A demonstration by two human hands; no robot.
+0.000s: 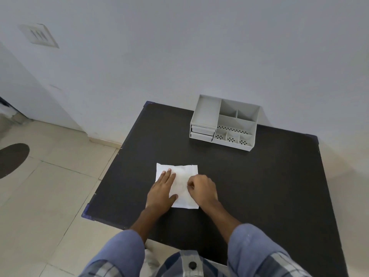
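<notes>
A white paper napkin [182,176] lies flat on the black table [249,176], near the front middle. My left hand [162,190] rests on its left half with straight fingers, pressing it down. My right hand [202,188] sits on the napkin's right side with curled fingers, and thumb and forefinger pinch the paper near its middle. Part of the napkin is hidden under both hands.
A grey plastic desk organiser [224,121] with several open compartments and two small drawers stands at the table's back, against the white wall. Beige floor tiles [50,186] lie to the left of the table, with a dark round mat [12,158] at the far left.
</notes>
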